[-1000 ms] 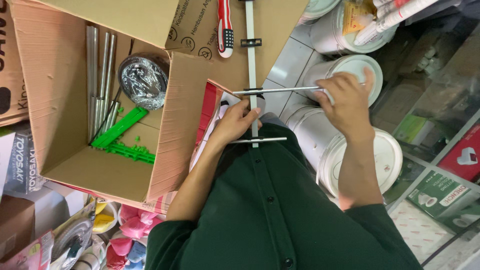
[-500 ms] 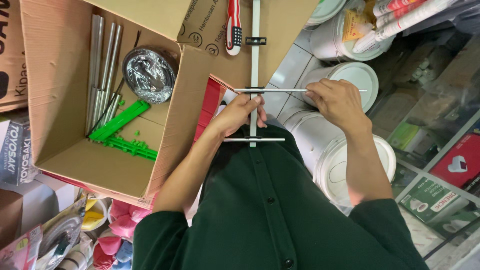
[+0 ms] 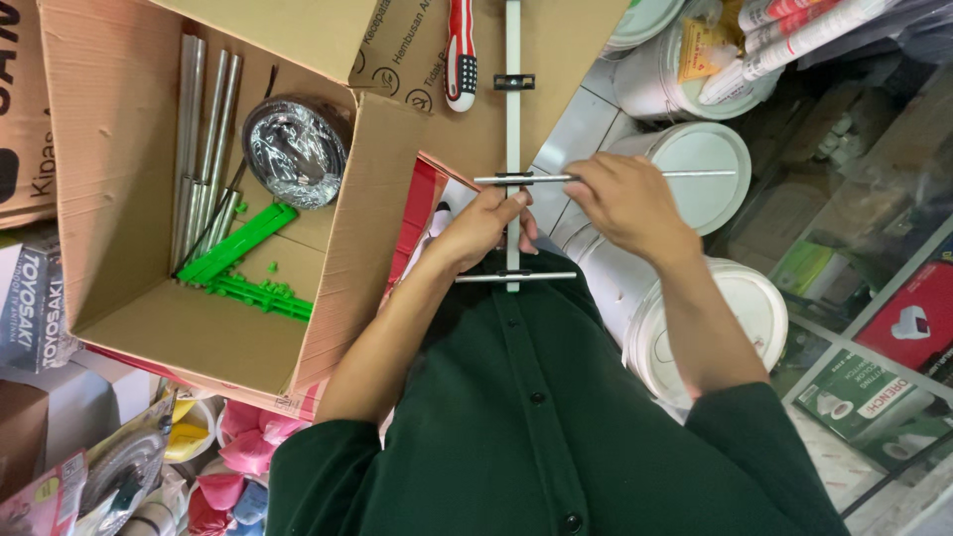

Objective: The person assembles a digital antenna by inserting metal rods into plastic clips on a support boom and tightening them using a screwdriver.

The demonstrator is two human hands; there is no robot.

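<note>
Cluttered shop floor: white buckets (image 3: pixel 710 179), open cardboard box (image 3: pixel 129 189), tiled ground (image 3: pixel 581 124).

Both my arms are reaching forward from dark green sleeves pushed up above the elbows, forearms bare. My left hand (image 3: pixel 483 226) is curled with the fingers pinched together, thumb pointing toward the other hand. My right hand (image 3: pixel 623 201) sits just beside it, knuckles up, fingers bent down in a closed grip, wrist a bit cocked.
</note>
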